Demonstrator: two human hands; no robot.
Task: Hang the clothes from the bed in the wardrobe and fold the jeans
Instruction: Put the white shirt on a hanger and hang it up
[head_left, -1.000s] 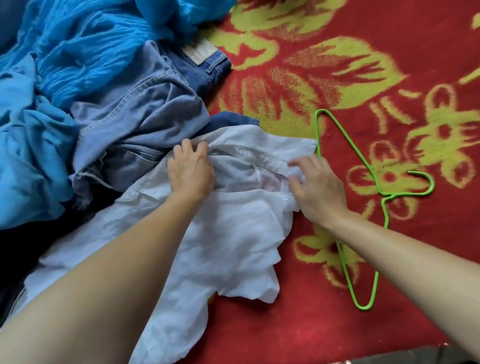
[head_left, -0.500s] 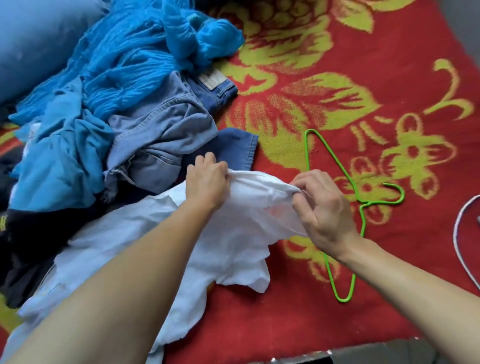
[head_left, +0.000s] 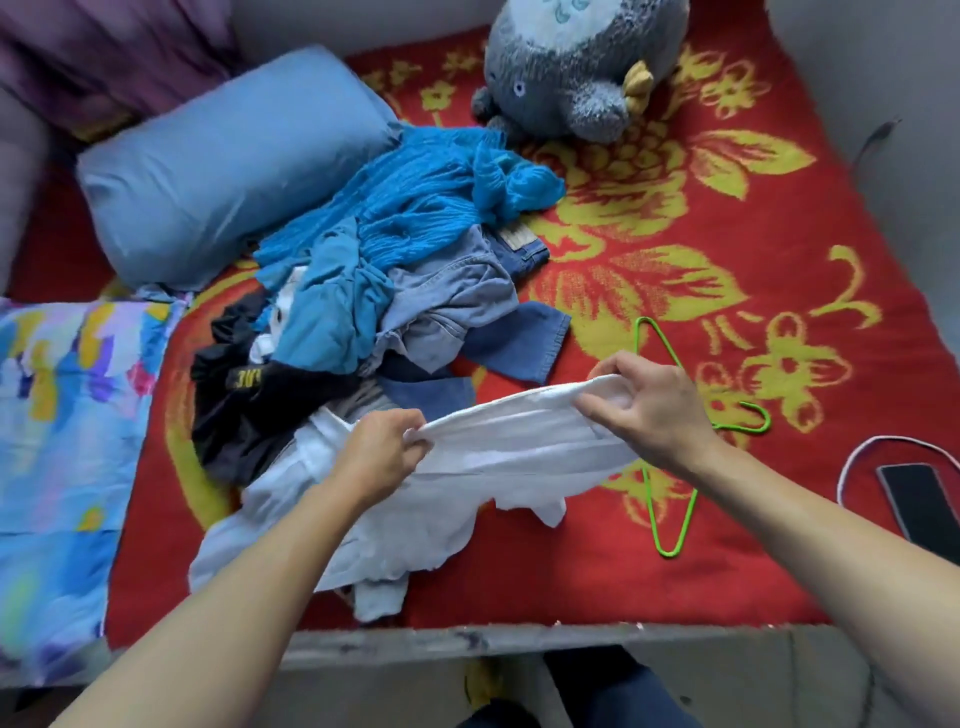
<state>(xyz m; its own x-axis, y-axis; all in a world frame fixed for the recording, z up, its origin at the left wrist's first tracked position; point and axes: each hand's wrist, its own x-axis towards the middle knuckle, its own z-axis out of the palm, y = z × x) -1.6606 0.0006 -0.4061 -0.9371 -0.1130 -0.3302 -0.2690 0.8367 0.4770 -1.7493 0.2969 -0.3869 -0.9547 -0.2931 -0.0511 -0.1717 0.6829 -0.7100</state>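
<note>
The white shirt (head_left: 519, 441) is lying at the near side of the bed, on the red flowered blanket (head_left: 753, 561), with 1 edge lifted clear of it. That lifted edge is stretching taut between the 2 hands, its long axis running left to right and rising slightly toward the right. The rest of the shirt is drooping down and to the near left, bunching on the blanket close to the bed's near edge.

The left hand (head_left: 382, 452) is gripping the left end of the edge, fingers curled tight around the cloth. The right hand (head_left: 654, 410) is pinching the right end, thumb and fingers closing on a fold of it.

A green hanger (head_left: 666, 551) is lying flat just right of the shirt, partly hidden under the right hand, its long axis running near to far and its hook pointing right.

Beyond the shirt, the jeans (head_left: 452, 296) are sitting crumpled in a heap with a blue top (head_left: 415, 208) and a black garment (head_left: 249, 410). A blue pillow (head_left: 218, 156) is lying at the far left, a grey plush toy (head_left: 571, 67) is sitting at the far side, and a phone (head_left: 924, 499) is resting at the right edge.
</note>
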